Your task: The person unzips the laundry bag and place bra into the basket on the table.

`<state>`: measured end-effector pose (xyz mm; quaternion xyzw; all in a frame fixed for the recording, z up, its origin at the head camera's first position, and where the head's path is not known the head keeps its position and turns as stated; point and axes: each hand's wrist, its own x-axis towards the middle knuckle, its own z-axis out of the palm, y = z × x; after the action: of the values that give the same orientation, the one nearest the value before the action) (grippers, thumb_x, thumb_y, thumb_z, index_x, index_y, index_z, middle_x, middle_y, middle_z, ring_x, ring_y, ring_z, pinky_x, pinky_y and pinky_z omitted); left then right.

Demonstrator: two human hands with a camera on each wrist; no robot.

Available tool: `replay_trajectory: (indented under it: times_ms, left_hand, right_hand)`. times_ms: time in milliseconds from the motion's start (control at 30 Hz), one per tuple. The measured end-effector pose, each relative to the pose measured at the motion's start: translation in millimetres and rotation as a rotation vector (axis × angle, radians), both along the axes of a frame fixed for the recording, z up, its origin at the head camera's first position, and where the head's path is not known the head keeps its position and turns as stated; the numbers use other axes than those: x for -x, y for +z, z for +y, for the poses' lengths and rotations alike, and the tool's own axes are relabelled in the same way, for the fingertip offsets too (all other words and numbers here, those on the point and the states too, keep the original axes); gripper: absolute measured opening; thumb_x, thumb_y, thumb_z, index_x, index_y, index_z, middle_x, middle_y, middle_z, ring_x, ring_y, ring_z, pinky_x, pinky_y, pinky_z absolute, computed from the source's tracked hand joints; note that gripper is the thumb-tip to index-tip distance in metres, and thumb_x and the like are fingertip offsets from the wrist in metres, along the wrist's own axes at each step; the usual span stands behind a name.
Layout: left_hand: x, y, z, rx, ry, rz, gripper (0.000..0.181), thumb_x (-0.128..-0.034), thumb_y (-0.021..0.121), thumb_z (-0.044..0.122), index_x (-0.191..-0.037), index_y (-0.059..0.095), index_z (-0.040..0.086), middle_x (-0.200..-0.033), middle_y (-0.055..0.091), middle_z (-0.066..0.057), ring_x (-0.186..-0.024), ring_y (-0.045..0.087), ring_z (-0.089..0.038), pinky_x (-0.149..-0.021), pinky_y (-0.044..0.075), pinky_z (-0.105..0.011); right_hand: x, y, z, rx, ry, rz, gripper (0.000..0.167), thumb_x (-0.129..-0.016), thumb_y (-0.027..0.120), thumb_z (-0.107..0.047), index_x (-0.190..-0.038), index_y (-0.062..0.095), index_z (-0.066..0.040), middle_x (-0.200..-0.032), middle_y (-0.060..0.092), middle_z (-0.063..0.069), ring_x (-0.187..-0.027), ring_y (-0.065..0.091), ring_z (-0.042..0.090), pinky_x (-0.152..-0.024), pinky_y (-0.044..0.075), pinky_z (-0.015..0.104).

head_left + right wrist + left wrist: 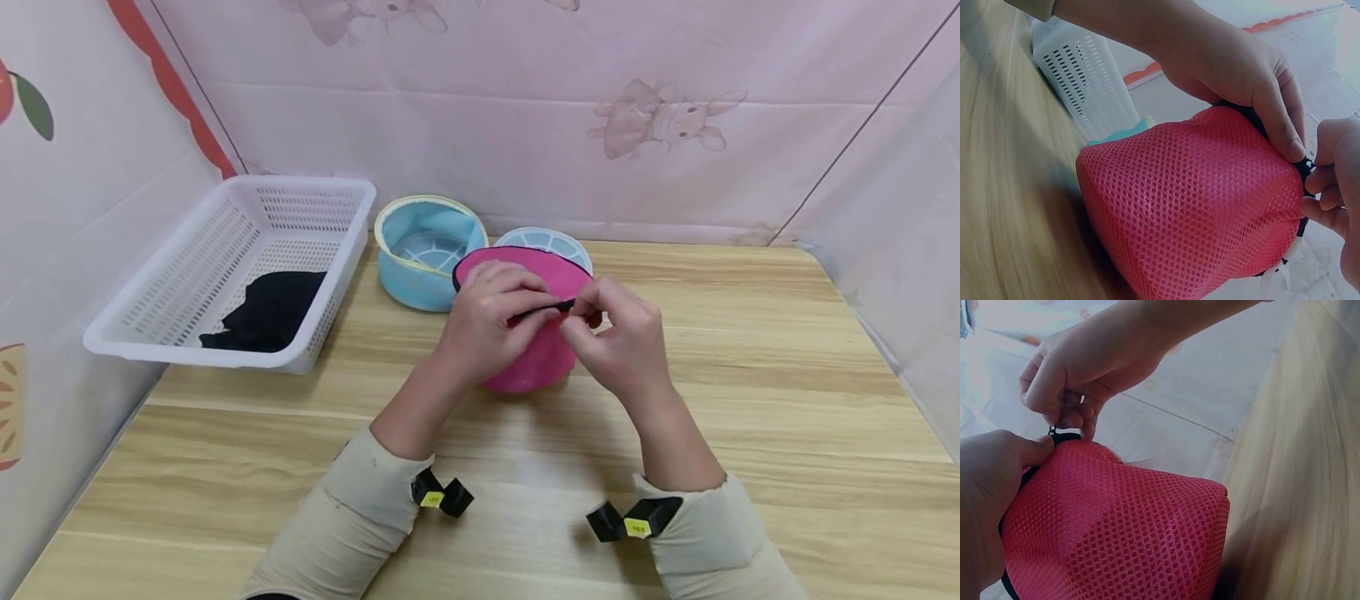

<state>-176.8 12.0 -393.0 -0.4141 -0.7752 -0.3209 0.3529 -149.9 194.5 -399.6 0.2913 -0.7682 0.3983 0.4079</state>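
A pink mesh laundry bag [536, 358] with a black zipper edge is held up above the middle of the table. My left hand [495, 321] grips its black-edged rim, the thumb pressing on the zipper band [1254, 119]. At the right end of that rim, my right hand [618, 329] pinches the small zipper pull [1052, 430] between thumb and curled fingers. The two hands are close together, fingertips almost meeting. In the right wrist view the mesh side of the bag [1179, 194] bulges toward the camera; its inside is hidden.
A white perforated basket [341, 275] stands at the left with a black cloth [273, 312] in it. Behind the bag are a round light-blue mesh container [416, 283] and its pale, ribbed round piece [551, 240], partly covered. A pink printed curtain [487, 142] closes off the back.
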Motion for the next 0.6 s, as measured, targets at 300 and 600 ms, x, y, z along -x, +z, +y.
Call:
replay_trajectory:
  times_ms: [300,600]
  left_hand:
    - [3.0,-0.6,-2.8,-0.040,-0.007,-0.013,0.012,-0.0827,0.080,0.019,-0.091,0.081,0.010,-0.093,0.073,-0.002,-0.096,0.064,-0.016,-0.095,0.045,-0.035]
    - [4.0,-0.3,-5.9,-0.046,0.023,-0.018,0.010,-0.0834,0.079,0.017,-0.091,0.080,0.010,-0.094,0.073,-0.001,-0.098,0.063,-0.016,-0.097,0.043,-0.037]
  right_hand:
    - [-0.6,1.1,2.1,0.039,-0.010,0.018,0.008,-0.072,0.057,0.003,-0.070,0.057,-0.004,-0.064,0.058,0.003,-0.061,0.049,0.013,-0.061,0.038,0.015]
    - [-0.2,2.4,6.2,0.063,-0.022,0.021,0.006,-0.073,0.055,0.003,-0.071,0.057,-0.002,-0.062,0.057,0.004,-0.060,0.048,0.014,-0.061,0.037,0.015]
